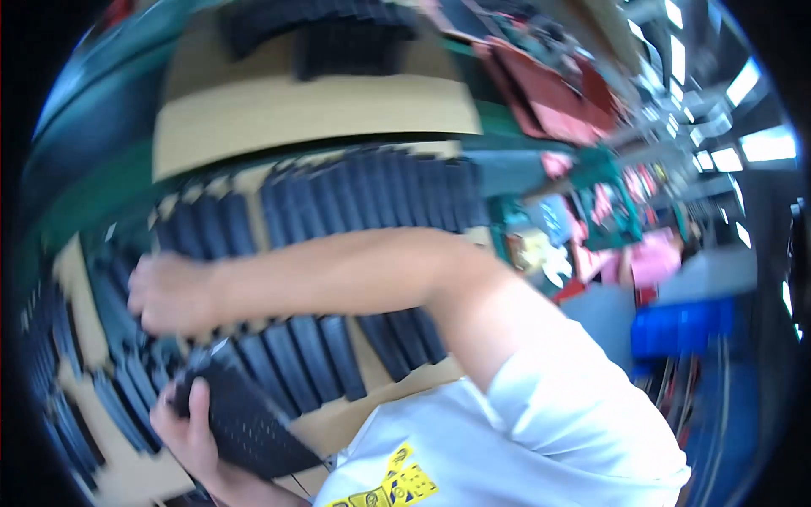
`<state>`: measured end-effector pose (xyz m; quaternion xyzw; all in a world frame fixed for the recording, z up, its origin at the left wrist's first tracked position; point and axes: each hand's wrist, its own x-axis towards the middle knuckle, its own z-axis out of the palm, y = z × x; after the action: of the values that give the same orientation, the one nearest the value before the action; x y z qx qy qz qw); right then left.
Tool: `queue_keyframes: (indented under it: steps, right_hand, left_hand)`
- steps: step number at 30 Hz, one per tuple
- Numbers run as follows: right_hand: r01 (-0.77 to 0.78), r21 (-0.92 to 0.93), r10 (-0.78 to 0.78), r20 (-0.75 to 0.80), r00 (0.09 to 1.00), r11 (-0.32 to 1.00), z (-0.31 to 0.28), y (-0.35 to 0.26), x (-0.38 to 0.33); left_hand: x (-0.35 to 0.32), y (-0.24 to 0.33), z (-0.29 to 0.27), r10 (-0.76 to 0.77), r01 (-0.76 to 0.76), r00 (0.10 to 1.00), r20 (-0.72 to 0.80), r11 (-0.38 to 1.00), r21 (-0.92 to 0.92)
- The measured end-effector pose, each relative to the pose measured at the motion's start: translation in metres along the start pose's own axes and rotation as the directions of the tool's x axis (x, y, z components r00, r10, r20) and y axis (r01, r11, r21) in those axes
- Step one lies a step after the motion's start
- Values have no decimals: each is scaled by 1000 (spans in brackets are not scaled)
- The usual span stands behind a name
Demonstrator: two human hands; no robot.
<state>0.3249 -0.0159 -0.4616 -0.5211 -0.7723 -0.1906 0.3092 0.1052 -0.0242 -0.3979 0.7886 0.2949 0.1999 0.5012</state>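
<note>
My left hand (186,431) is at the lower left, its thumb and fingers closed on the edge of a black flat piece dotted with rows of small light marks or holes (253,422). The piece tilts down toward my white shirt. My right arm reaches across the view from the right. Just above the left hand, my right hand (173,291) is curled, its fingers over dark strips at the left; blur hides whatever is in them. Dark blue-grey strips (372,194) stand side by side in rows beyond my forearm, and more strips (296,359) lie on its near side.
The strips rest on tan cardboard (312,118), with further dark pieces (355,46) on it at the back. Off to the right are red sheets (557,93), a green rack (612,198), pink items (655,258) and a blue bin (680,325).
</note>
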Motion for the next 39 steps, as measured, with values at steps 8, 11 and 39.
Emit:
queue_keyframes:
  steps: [8, 11, 39]
  right_hand:
    - [-42, -144, 39, -24, 999, 989, 2, -2, -13]
    - [-44, -134, 47, 21, 999, 990, 2, 2, -16]
    - [-375, -246, 447, 556, 701, 894, 32, -41, 85]
  left_hand:
    - [6, -35, 16, 87, -68, 992, 93, 979, -191]
    - [13, -44, 16, 51, -29, 993, 102, 978, -207]
    - [41, -103, -34, 160, -156, 987, 9, 973, -168]
